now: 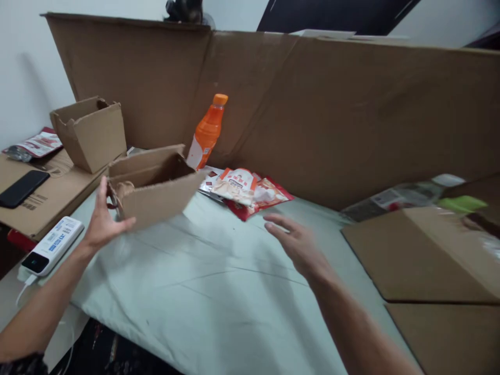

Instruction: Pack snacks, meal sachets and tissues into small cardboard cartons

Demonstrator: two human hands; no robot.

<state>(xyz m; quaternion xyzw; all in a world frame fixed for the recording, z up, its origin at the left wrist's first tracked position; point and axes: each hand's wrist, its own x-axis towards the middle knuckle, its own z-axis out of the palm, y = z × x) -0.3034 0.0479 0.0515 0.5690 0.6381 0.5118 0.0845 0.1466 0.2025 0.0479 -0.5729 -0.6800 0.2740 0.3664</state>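
Observation:
My left hand (pixel 103 221) grips the near left end of a small open-topped cardboard box (pixel 164 200), thumb on its front wall. The box is tilted, and shadow hides most of its inside. Over the pale green cloth (pixel 219 291), my right hand (pixel 292 239) is held with its fingers stretched out and holds nothing. Just beyond that hand lie several snack packets, among them a white and orange packet (pixel 236 186) on top of a red packet (pixel 273 194). An orange drink bottle (pixel 208 130) leans behind the box.
Another cardboard box (pixel 96 133) stands at the left on a flat carton (pixel 54 190), with a black phone (pixel 24 187) beside it. A white power bank (pixel 54 245) with a cable lies nearer. Tall cardboard (pixel 332 114) walls off the back. At right are an opened carton (pixel 414 255) and a clear bottle (pixel 402 198).

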